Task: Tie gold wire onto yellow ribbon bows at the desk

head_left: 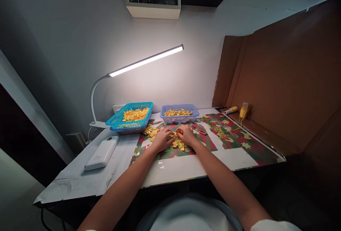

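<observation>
Both my hands are close together over the patterned covering of the table. My left hand [162, 140] has its fingers bent and its thumb drawn in at a small yellow piece [174, 136] between the hands. Across from it my right hand [187, 135] curls its fingers at the same piece, whose exact shape is too small to tell. Just below the hands lies a small pile of yellow pieces [179, 145]. Another yellow heap [151, 132] is left of my left hand. Small red-handled snips [199, 130] lie to the right of my right hand.
A turquoise basket [113, 120] of yellow pieces sits in a blue one, beside a lavender basket [179, 119]. A white power bank [102, 153] lies left, near a lit lamp [146, 61]. Gold chain-like bits [220, 132], a yellow-ended tube [231, 110] and cardboard [282, 75] are right.
</observation>
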{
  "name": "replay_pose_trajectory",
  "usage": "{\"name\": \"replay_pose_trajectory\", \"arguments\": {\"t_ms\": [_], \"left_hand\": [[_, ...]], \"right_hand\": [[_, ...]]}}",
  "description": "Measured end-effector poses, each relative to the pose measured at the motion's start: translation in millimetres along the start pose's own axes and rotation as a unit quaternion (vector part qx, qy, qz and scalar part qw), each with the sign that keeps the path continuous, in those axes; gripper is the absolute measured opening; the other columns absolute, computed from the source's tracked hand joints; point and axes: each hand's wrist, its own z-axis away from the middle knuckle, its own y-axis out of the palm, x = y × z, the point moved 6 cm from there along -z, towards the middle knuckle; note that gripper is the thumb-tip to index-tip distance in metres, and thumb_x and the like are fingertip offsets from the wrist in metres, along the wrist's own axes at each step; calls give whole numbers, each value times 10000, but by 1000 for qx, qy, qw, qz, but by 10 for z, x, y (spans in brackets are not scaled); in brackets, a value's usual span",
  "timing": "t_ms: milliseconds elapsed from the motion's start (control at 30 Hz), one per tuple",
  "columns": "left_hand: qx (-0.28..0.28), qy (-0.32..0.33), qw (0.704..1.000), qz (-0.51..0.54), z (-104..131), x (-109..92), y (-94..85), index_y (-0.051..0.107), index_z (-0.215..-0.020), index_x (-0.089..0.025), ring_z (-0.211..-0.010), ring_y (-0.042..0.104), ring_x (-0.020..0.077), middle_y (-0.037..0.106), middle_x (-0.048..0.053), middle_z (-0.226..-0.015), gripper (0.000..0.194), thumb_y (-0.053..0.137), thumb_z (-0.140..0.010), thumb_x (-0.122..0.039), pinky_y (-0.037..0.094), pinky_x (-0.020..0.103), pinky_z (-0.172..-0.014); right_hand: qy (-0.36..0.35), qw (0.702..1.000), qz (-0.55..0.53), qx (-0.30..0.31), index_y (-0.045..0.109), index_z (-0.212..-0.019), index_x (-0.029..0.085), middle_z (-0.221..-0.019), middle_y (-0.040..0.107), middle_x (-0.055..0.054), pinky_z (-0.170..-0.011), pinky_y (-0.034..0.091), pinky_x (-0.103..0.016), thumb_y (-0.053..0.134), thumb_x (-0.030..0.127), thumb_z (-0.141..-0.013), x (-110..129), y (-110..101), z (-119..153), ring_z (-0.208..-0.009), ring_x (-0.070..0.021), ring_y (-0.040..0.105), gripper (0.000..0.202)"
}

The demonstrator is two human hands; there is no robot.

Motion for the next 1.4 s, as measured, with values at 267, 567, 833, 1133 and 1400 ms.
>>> {"name": "replay_pose_trajectory", "arguments": {"t_ms": [267,567,833,1133,1400], "left_hand": [[-6,-41,999,-17,-24,76,-33,703,-779,-204,-853,542,245,664,85,-868,134,617,-776,-306,404,361,-789],[-4,-74,995,-67,-40,144,-46,654,-717,-188,-835,556,236,663,78,-823,158,546,-819,-242,395,338,-744],[-82,-152,966,194,-49,297,-109,573,-726,-162,-628,522,160,590,21,-678,269,481,-812,-401,402,274,-606],[-80,-81,962,247,-27,155,-179,578,-907,-179,-607,500,101,599,2,-782,230,570,-760,-355,392,212,-553],[-50,-19,990,131,-19,62,-210,577,-754,-171,-563,412,92,568,-27,-669,73,550,-769,-237,339,216,-555]], "right_hand": [[16,1000,-1,-5,656,-933,233,-978,669,-48,-852,320,-379,579,184,-789,-61,15,-12,-1024,-243,509,171],[-28,999,26,-16,644,-972,228,-1062,614,-58,-856,307,-387,594,226,-807,85,-28,43,-1036,-243,457,173],[-76,996,-14,-33,656,-925,232,-1049,642,-31,-854,273,-366,588,296,-851,181,-49,53,-1025,-211,478,119],[-52,996,-65,-5,588,-727,197,-905,657,-22,-825,296,-339,510,255,-885,161,-11,11,-937,-194,496,185],[-61,996,-69,3,570,-699,193,-855,645,-29,-827,307,-341,502,254,-885,139,35,3,-905,-194,486,207]]}}
